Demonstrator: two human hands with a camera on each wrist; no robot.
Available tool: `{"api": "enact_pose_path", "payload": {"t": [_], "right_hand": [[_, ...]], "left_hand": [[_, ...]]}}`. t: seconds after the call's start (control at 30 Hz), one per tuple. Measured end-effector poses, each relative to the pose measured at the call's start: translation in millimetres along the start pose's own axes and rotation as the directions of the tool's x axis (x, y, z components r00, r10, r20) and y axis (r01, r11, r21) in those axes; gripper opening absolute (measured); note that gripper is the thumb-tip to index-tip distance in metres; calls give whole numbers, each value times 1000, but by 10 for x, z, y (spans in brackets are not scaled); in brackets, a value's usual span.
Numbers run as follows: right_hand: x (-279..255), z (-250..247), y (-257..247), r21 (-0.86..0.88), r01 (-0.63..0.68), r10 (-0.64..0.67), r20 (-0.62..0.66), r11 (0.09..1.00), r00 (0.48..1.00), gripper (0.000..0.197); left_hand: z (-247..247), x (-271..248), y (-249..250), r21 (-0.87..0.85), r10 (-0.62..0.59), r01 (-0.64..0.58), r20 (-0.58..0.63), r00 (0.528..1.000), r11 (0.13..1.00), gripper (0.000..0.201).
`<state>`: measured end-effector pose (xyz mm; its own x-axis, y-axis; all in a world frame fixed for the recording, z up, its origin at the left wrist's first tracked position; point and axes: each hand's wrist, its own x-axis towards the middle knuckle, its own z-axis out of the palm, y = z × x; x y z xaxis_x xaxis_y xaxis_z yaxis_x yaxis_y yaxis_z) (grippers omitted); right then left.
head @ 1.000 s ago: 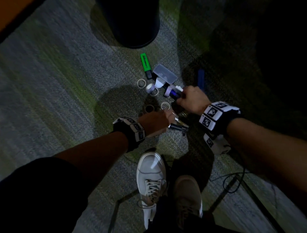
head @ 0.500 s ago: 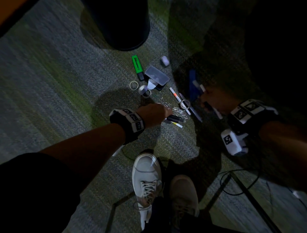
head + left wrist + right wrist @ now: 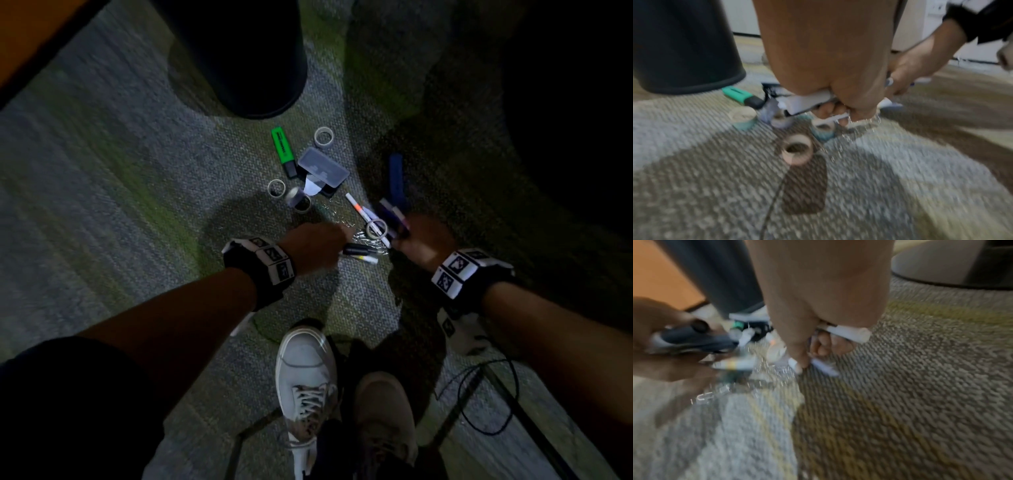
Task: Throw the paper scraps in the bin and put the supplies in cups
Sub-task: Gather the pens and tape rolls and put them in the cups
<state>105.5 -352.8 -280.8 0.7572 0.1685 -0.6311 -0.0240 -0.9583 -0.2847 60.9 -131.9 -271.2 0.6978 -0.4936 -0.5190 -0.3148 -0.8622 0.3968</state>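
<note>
Supplies lie scattered on the carpet. My left hand grips a bundle of markers, one black and one white with a yellow band; in the left wrist view they show as white barrels. My right hand holds purple markers, and its index finger touches a white pen on the floor. Between the hands lie a tape roll, an orange-banded marker and loose paper clips. The dark bin stands beyond the pile.
A green highlighter, a clear plastic case, a white scrap, two more tape rolls and a blue item lie around. My shoes and a black cable are near my feet.
My right hand swung out to the right with markers, then came back to the pile. My left hand stayed over the pile, holding its markers.
</note>
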Motion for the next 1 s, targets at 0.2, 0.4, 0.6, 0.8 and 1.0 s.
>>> {"api": "enact_pose_path", "payload": {"t": [0.2, 0.4, 0.6, 0.8, 1.0], "right_hand": [[-45, -208, 2, 104, -36, 28, 76, 994, 997, 44], [-2, -247, -198, 57, 38, -39, 13, 998, 999, 37], [202, -123, -642, -3, 129, -129, -5, 992, 992, 30], [302, 55, -795, -83, 168, -173, -56, 982, 983, 27], [268, -202, -708, 244, 101, -105, 2, 965, 995, 23]], "left_hand": [[-210, -130, -188, -254, -107, 84, -77, 991, 963, 25], [-358, -239, -178, -886, -462, 75, -165, 871, 458, 29], [-340, -128, -177, -985, -456, -112, -40, 889, -133, 7], [-502, -65, -187, -966, -520, -84, 58, 852, -244, 23], [-735, -203, -215, -978, -512, -35, 78, 855, -208, 23]]}}
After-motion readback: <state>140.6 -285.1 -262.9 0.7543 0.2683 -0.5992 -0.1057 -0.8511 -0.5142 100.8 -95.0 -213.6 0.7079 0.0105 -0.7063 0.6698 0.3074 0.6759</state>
